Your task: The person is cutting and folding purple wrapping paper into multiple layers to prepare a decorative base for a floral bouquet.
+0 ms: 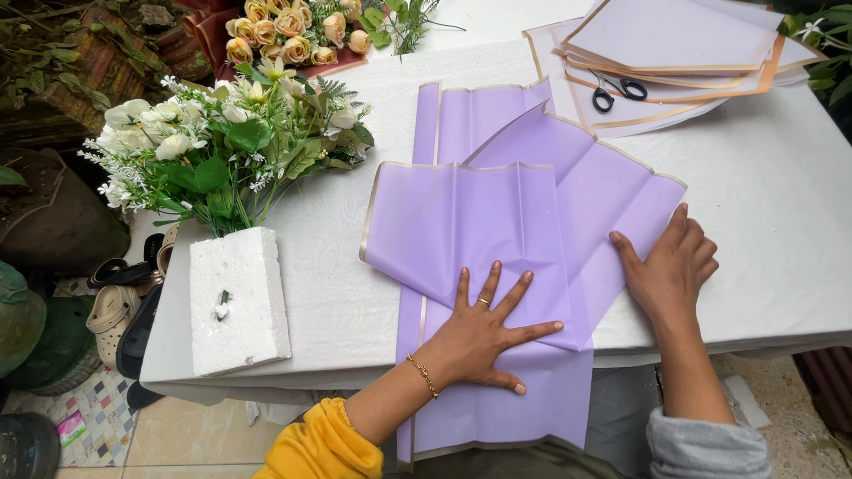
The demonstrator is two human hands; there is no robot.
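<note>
**Two hands flat on lilac wrapping paper**

Two overlapping sheets of lilac wrapping paper [497, 231] lie at the white table [763, 195] front edge. The left hand [484, 333] presses them, fingers spread; the right hand [670, 266] rests flat alongside. Nearby: foam block [238, 297], white flower bunch [222, 146], scissors [617, 89] on spare sheets [674, 35]

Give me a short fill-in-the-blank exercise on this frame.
1. Both hands press flat on sheets of ____ wrapping paper.
2. The left hand wears a ring and a gold ____.
3. Black-handled ____ lie on the far paper stack.
4. White flowers stand in a white ____ block.

Missing: purple; bracelet; scissors; foam
</note>
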